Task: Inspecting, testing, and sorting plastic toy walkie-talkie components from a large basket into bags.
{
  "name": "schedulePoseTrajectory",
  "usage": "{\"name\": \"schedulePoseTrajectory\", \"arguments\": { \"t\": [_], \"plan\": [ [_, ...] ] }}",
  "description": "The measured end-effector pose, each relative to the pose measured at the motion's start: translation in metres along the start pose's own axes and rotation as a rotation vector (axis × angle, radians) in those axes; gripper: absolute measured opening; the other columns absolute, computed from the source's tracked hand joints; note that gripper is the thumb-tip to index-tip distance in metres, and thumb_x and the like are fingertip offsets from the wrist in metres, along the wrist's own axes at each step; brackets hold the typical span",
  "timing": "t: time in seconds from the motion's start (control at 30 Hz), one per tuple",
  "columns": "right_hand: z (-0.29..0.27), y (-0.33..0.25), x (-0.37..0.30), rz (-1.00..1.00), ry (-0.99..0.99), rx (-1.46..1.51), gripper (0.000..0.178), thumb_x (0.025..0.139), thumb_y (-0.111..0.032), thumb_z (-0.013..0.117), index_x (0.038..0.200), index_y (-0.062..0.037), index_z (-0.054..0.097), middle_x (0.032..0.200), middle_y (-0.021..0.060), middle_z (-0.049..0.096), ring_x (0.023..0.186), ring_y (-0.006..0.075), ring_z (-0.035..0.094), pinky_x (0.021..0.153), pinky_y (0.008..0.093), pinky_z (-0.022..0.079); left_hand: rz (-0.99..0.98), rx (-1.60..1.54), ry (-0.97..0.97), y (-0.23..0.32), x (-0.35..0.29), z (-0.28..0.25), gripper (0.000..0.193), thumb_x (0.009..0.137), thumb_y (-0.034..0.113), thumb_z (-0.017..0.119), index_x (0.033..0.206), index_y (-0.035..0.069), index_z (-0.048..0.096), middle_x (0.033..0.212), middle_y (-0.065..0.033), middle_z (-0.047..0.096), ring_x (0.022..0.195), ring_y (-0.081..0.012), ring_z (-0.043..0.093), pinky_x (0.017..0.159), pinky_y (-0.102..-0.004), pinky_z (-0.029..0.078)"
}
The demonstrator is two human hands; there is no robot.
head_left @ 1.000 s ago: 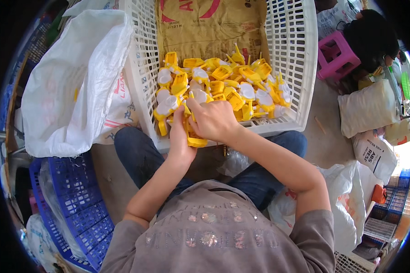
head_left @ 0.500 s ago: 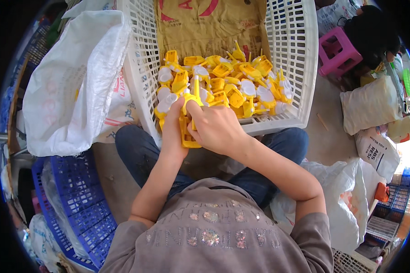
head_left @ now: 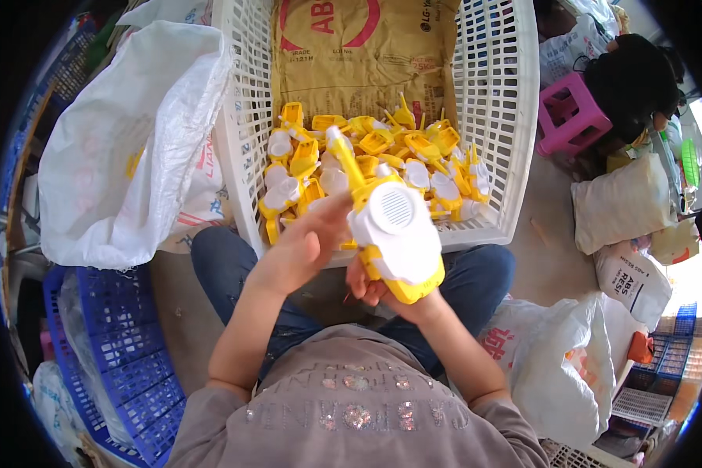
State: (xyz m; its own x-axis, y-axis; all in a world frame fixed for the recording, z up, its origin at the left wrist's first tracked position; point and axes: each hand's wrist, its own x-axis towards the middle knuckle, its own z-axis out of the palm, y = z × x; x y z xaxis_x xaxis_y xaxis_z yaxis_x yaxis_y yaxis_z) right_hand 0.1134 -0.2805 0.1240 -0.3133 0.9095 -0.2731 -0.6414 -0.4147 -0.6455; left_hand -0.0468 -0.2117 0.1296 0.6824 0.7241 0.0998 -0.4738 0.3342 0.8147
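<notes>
A toy walkie-talkie [head_left: 400, 226] is tilted above my lap, its white face with a round slotted speaker grille upward and its yellow antenna pointing to the upper left. Underneath it, my right hand [head_left: 364, 282] grips the yellow body; the toy covers most of this hand. At the toy's left edge is my left hand [head_left: 304, 243], its thumb apart and its fingers stretched and blurred; whether they touch the toy is unclear. Beyond both hands, a heap of similar yellow and white toys [head_left: 374, 142] lies in a white slatted crate [head_left: 498, 117].
A brown paper sack [head_left: 359, 78] lines the crate's far side. To the left are a white woven sack [head_left: 125, 156] and blue plastic baskets [head_left: 129, 343]. On the right stand a pink stool [head_left: 573, 117], stuffed sacks [head_left: 624, 183] and a white plastic bag [head_left: 561, 374].
The toy has been turned over, from its hollow yellow side to its white face, and brought nearer and to the right. My right hand has moved underneath; my left hand's fingers have loosened.
</notes>
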Motion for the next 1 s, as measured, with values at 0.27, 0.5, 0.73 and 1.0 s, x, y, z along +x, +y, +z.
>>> {"name": "schedulePoseTrajectory", "arguments": {
  "t": [0.27, 0.5, 0.73, 1.0],
  "plan": [
    [-0.027, -0.003, -0.006, 0.054, -0.018, -0.456, 0.055, 0.083, -0.016, 0.062, 0.131, -0.0039, 0.039, 0.131, 0.0070, 0.042, 0.122, 0.0164, 0.037, 0.102, 0.0308, 0.028, -0.154, -0.111, -0.072, -0.013, -0.009, -0.016, 0.090, 0.060, 0.042, 0.080, 0.126, -0.002, 0.039, 0.118, -0.0093, 0.053, 0.106, -0.0171, 0.052, 0.092, -0.0286, 0.040],
    [-0.011, -0.049, 0.000, -0.286, 0.038, -0.609, 0.020, 0.085, -0.020, 0.057, 0.097, -0.0025, 0.055, 0.097, 0.0052, 0.056, 0.091, 0.0107, 0.052, 0.079, 0.0239, 0.041, -0.396, -0.052, -0.189, 0.005, -0.015, -0.001, 0.081, 0.059, 0.033, 0.079, 0.123, -0.003, 0.045, 0.117, -0.0083, 0.053, 0.108, -0.0154, 0.050, 0.094, -0.0273, 0.034],
    [0.007, -0.060, -0.004, -0.154, -0.101, -0.558, 0.019, 0.085, -0.019, 0.060, 0.084, 0.0007, 0.060, 0.093, 0.0055, 0.055, 0.086, 0.0116, 0.052, 0.077, 0.0221, 0.041, -0.449, -0.166, -0.269, -0.001, -0.019, -0.010, 0.080, 0.060, 0.031, 0.078, 0.123, -0.004, 0.044, 0.115, -0.0078, 0.054, 0.106, -0.0156, 0.050, 0.093, -0.0263, 0.035],
    [0.015, -0.048, -0.016, -1.157, 0.229, -1.251, 0.054, 0.081, -0.050, 0.057, 0.109, -0.0051, 0.046, 0.103, 0.0091, 0.060, 0.100, 0.0239, 0.052, 0.091, 0.0402, 0.034, -0.397, -0.176, -0.091, -0.009, -0.020, -0.023, 0.082, 0.060, 0.037, 0.077, 0.123, -0.004, 0.044, 0.117, -0.0098, 0.053, 0.107, -0.0183, 0.051, 0.094, -0.0283, 0.036]
  ]
}}
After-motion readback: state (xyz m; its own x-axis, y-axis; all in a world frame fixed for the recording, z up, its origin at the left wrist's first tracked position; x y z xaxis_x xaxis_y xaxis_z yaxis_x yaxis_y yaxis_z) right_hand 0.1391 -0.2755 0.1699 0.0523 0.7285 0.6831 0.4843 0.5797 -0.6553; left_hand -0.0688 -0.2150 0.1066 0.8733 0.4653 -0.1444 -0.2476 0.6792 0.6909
